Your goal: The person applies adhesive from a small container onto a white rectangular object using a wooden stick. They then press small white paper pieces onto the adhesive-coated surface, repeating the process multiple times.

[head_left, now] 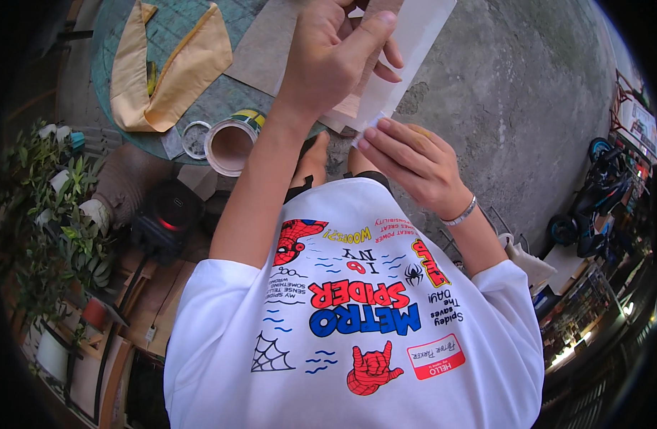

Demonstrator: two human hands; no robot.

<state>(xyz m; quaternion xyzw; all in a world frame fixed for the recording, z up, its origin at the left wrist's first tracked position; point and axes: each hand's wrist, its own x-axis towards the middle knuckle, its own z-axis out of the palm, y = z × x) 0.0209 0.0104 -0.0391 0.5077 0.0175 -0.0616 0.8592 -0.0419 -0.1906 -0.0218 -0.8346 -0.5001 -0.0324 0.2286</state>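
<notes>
My left hand is closed around a flat brown wood-grained strip near the top of the view. A long white sheet or board lies along the strip's right side; whether the two are joined I cannot tell. Just below their lower end, my right hand pinches a small white piece, perhaps folded paper. Its fingertips are pressed together, partly hiding it. Left of my left forearm stands an open can with a pale, coated inside, at the table's edge. Beside it sits a round lid or ring.
A folded yellow cloth lies on the round green table. Next to it is a flat grey-brown board. Leafy plants and a black device with a red light stand left. A dark motorcycle is far right on concrete.
</notes>
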